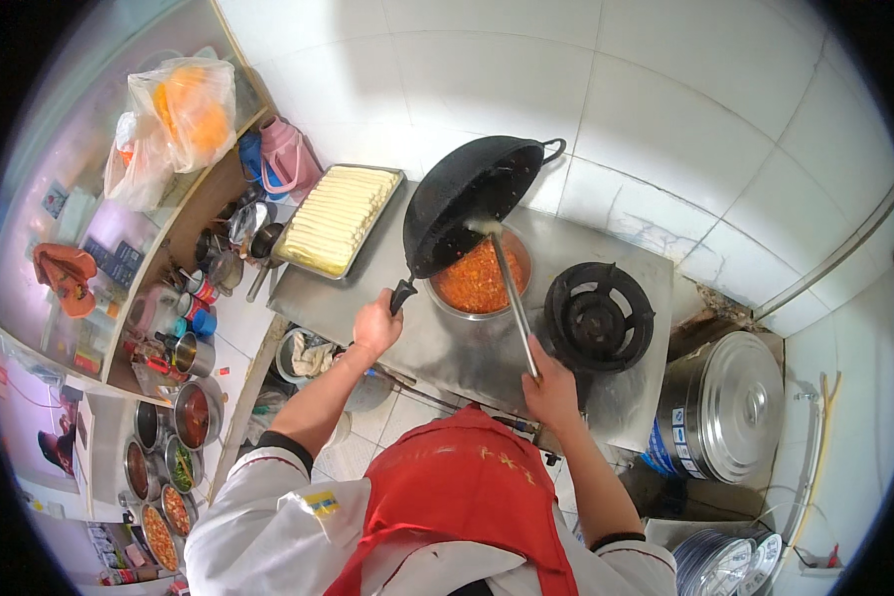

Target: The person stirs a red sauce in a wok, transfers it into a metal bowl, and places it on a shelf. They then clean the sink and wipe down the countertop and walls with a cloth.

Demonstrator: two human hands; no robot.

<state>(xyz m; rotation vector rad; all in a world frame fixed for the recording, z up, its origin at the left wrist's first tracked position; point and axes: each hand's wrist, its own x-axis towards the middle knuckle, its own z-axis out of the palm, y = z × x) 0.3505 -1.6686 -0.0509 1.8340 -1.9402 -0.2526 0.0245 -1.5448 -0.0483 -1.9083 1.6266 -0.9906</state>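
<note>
My left hand [378,325] grips the black handle of a wok [454,201], which is tilted on its side over a round metal bowl [527,261]. Reddish-orange chopped food [473,279] fills much of the bowl. My right hand [550,387] holds the long metal handle of a ladle [514,290]; its pale, blurred head is at the wok's lower rim, above the bowl. The bowl stands on a steel worktop [447,350], left of a black gas burner [600,316] that carries no pan.
A tray of pale dough strips [343,216] lies at the worktop's left, near a pink thermos jug [287,153]. Metal bowls of ingredients [194,413] stand far left. A large lidded steel pot [741,406] is at right, above stacked plates [723,562]. A tiled wall [492,82] rises behind.
</note>
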